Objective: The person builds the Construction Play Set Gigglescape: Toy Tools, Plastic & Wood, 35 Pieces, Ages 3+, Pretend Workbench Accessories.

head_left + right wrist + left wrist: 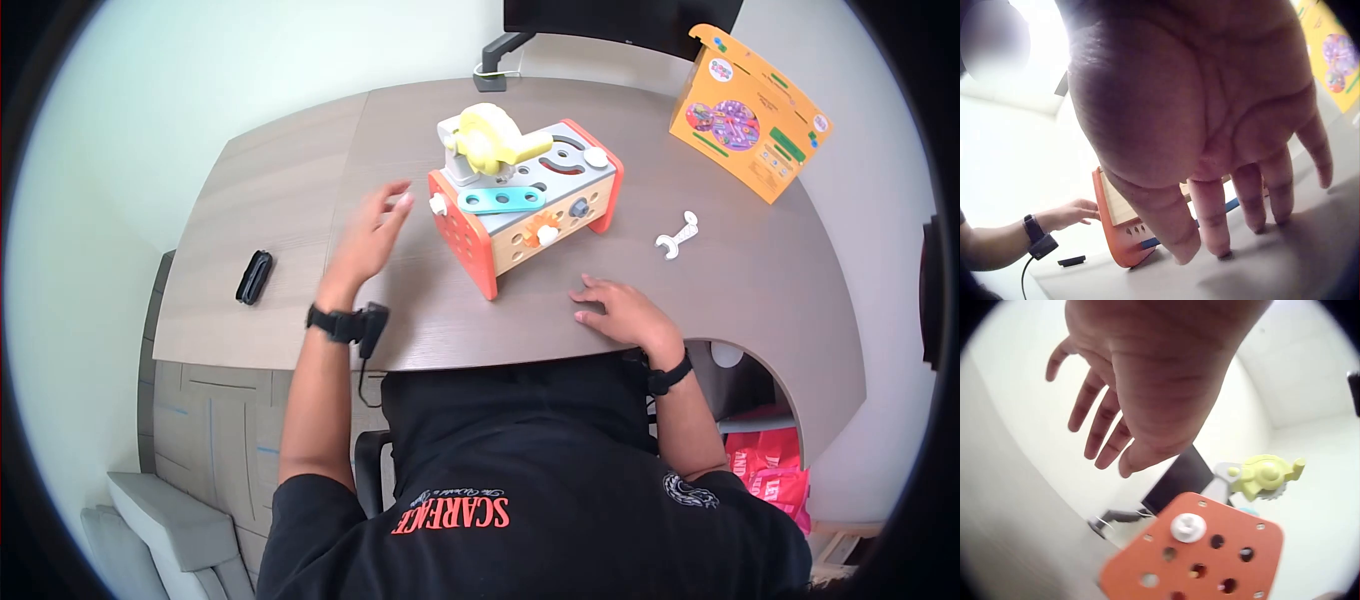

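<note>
A toy workbench with orange-red end panels [465, 235] stands on the table, a yellow saw piece [490, 138] on its top and a teal strip [502, 200] along its front edge. To its left my left hand [368, 238] is raised, fingers loosely spread, holding nothing; in the left wrist view this hand [1147, 381] hangs above the panel [1210, 550] with the white knob [1188, 527]. My right hand [628, 314] rests its fingertips on the table in front of the workbench, empty; the right wrist view shows its palm [1210, 125] and relaxed fingers.
A white toy wrench [678, 236] lies right of the workbench. Behind it stands an orange-yellow box [750, 115]. A black object [254, 277] lies at the left of the table [290, 180]. A monitor [620, 28] on an arm is at the back.
</note>
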Motion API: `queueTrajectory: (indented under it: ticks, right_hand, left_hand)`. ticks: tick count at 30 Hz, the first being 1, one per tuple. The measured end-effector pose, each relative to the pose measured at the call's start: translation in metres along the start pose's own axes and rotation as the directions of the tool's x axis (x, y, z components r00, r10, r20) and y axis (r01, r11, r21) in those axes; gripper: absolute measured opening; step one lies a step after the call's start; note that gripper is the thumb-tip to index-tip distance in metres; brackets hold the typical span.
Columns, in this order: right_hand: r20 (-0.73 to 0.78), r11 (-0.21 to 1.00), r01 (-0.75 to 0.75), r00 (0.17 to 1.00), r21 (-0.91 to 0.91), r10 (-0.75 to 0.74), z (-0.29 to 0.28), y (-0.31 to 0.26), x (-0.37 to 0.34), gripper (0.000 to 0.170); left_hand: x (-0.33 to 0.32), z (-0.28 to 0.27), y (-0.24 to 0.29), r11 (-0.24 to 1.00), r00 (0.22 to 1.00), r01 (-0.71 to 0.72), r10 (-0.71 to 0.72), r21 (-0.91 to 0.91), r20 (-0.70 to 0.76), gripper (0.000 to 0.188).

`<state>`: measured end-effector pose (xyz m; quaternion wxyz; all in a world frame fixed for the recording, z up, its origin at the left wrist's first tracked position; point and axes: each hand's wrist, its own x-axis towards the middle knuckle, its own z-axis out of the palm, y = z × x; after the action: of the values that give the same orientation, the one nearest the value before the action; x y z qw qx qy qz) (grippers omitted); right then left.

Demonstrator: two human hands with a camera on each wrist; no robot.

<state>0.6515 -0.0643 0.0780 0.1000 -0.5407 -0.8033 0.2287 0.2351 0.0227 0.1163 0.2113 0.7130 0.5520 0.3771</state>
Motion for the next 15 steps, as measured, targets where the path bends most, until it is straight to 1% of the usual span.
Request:
queueTrajectory:
  ticks: [1, 2, 3, 5, 6, 7, 8, 9, 10, 12, 14, 15]
  right_hand:
    - [-0.017, 1.000, 0.012, 1.000, 0.003, -0.012, 0.001, 0.001, 0.001, 0.040]
    - [-0.018, 1.000, 0.001, 1.000, 0.008, -0.001, -0.001, 0.000, 0.002, 0.039]
    - [-0.014, 1.000, -0.009, 1.000, 0.021, 0.010, -0.002, -0.002, 0.003, 0.037]
    - [-0.020, 1.000, -0.013, 1.000, 0.023, 0.013, -0.005, -0.006, 0.008, 0.035]
    - [-0.027, 1.000, -0.014, 1.000, 0.019, 0.014, -0.006, -0.007, 0.010, 0.033]
    - [-0.034, 1.000, -0.015, 0.999, 0.016, 0.016, -0.006, -0.007, 0.010, 0.032]
    - [-0.039, 1.000, -0.014, 0.999, 0.014, 0.014, -0.005, -0.007, 0.010, 0.032]
    - [-0.046, 1.000, -0.011, 0.999, 0.011, 0.012, -0.004, -0.007, 0.011, 0.031]
    - [-0.054, 1.000, -0.008, 0.998, 0.007, 0.009, -0.004, -0.007, 0.012, 0.031]
    - [-0.056, 1.000, -0.009, 0.998, 0.006, 0.009, -0.006, -0.010, 0.011, 0.032]
    - [-0.061, 1.000, -0.008, 0.998, 0.015, 0.009, -0.006, -0.009, 0.009, 0.033]
    - [-0.064, 1.000, -0.006, 0.998, 0.025, 0.008, -0.006, -0.007, 0.008, 0.033]
  left_hand:
    - [-0.008, -0.019, -0.004, 0.975, 0.999, 0.050, -0.050, 0.216, -0.009, 0.044]
    - [-0.016, -0.042, -0.004, 0.858, 0.992, 0.116, -0.076, 0.501, -0.100, 0.044]
    - [-0.026, -0.064, -0.012, 0.653, 0.979, 0.192, -0.076, 0.733, -0.189, 0.043]
    - [-0.038, -0.101, -0.071, 0.543, 0.918, 0.386, -0.145, 0.746, -0.370, 0.059]
    - [-0.046, -0.123, -0.096, 0.447, 0.857, 0.515, -0.258, 0.732, -0.446, 0.067]
    - [-0.055, -0.138, -0.112, 0.333, 0.775, 0.627, -0.356, 0.704, -0.522, 0.075]
    - [-0.062, -0.148, -0.106, 0.235, 0.690, 0.683, -0.518, 0.692, -0.506, 0.078]
    - [-0.068, -0.158, -0.098, 0.128, 0.575, 0.721, -0.658, 0.681, -0.485, 0.082]
    - [-0.078, -0.165, -0.109, 0.169, 0.587, 0.714, -0.673, 0.679, -0.450, 0.079]
    - [-0.098, -0.178, -0.148, 0.253, 0.613, 0.698, -0.695, 0.670, -0.377, 0.076]
    - [-0.106, -0.187, -0.192, 0.385, 0.676, 0.672, -0.668, 0.633, -0.311, 0.072]
    - [-0.110, -0.186, -0.205, 0.449, 0.706, 0.654, -0.652, 0.609, -0.277, 0.070]
